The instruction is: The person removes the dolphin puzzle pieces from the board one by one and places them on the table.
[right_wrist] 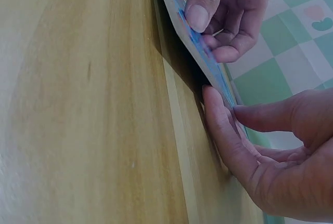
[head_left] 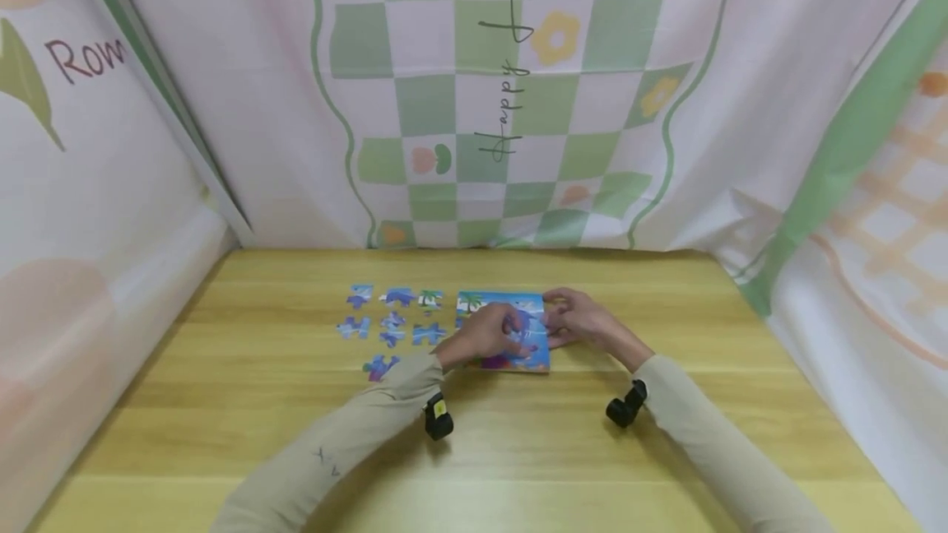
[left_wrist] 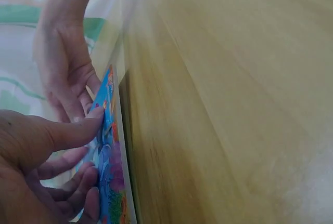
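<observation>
A colourful jigsaw puzzle board (head_left: 535, 363) with a blue sea picture lies near the middle of the table. Over its face is my left hand (head_left: 489, 331), the thumb (left_wrist: 78, 130) touching the surface and the other fingers bent above the picture. Whether a piece sits between them I cannot tell. At the board's right edge, my right hand (head_left: 585, 321) grips the rim, thumb on top and a finger (right_wrist: 216, 107) beneath. A dark gap shows under that edge in the right wrist view. My left hand and wrist hide part of the picture.
Several loose jigsaw pieces (head_left: 391, 329) lie in rough rows left of the board. The wooden table (head_left: 518, 451) meets a printed curtain (head_left: 504, 105) behind, with more cloth at both sides. A black wrist camera (head_left: 439, 418) hangs by the left sleeve, another (head_left: 625, 405) by the right.
</observation>
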Demonstrator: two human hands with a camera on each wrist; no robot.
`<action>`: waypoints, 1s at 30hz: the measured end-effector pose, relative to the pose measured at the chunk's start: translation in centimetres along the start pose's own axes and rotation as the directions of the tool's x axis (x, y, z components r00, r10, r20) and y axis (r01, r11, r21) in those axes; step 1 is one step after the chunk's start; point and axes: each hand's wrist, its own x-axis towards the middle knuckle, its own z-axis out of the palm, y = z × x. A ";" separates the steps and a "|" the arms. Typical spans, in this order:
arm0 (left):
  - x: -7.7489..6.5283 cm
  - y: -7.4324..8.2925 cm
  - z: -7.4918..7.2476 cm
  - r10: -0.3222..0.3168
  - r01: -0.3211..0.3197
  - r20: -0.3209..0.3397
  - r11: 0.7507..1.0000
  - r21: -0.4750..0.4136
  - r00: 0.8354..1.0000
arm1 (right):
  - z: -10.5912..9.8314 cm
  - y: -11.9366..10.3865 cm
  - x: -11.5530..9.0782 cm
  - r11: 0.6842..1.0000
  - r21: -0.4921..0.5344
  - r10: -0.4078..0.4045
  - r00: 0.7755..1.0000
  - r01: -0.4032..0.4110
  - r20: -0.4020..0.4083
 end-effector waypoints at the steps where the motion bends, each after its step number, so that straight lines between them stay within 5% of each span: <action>1: 0.0 0.0 0.0 0.009 -0.009 -0.003 1.000 -0.013 1.000 | 0.0 -0.1 0.0 1.000 -0.003 0.000 1.000 0.000 -0.003; 10: -0.3 -0.8 -0.1 0.131 -0.133 -0.018 0.978 -0.161 0.991 | 0.1 -0.1 0.2 1.000 -0.007 0.006 1.000 -0.006 -0.012; 21: -1.2 -2.1 -0.9 0.118 -0.144 -0.091 0.920 -0.365 0.989 | 0.1 -0.1 0.4 1.000 -0.008 0.001 1.000 -0.001 0.004; 30: -3.7 -4.3 -4.6 0.073 -0.114 -0.118 0.912 -0.394 0.990 | -0.5 -0.2 -0.2 0.999 0.004 -0.047 0.999 0.047 -0.006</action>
